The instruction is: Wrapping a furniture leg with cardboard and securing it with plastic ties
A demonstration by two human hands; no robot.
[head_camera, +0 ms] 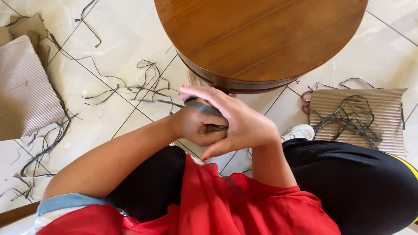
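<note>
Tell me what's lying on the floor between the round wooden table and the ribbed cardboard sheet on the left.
In the head view, loose dark strands lie scattered on the pale tiles between the table and the cardboard sheet.

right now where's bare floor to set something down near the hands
Bare tile lies between the round wooden table and the folded cardboard. Crowded: dark strips litter the floor left of both hands, and the corrugated sheet carries a tangle.
</note>
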